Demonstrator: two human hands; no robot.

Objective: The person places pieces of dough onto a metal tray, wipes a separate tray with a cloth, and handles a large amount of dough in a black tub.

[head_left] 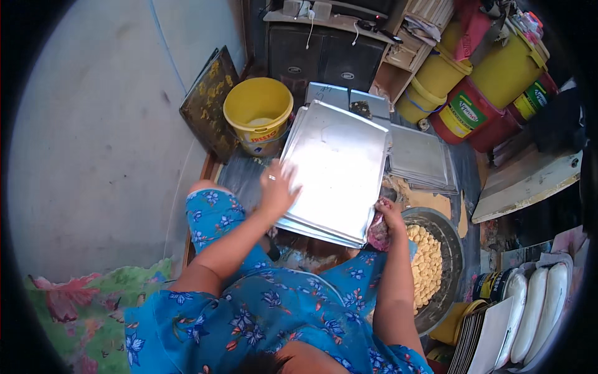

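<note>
Hair [260, 363] pokes in at the bottom of the frame, and past it there's a shiny metal tray [339, 171] — mid-frame, top of a stack, right between both hands. Left hand [278, 190] looks nearer: its loosely spread fingers overlap the tray's left edge, so the tray lies to their right. Right hand [391, 213] pinches a reddish cloth [377, 233] by the lower-right corner. Long axis runs roughly up-down, top end angled slightly right.

A wooden shelf [403, 57] stands between a dark cabinet [319, 55] and stacked yellow buckets [438, 73].
</note>
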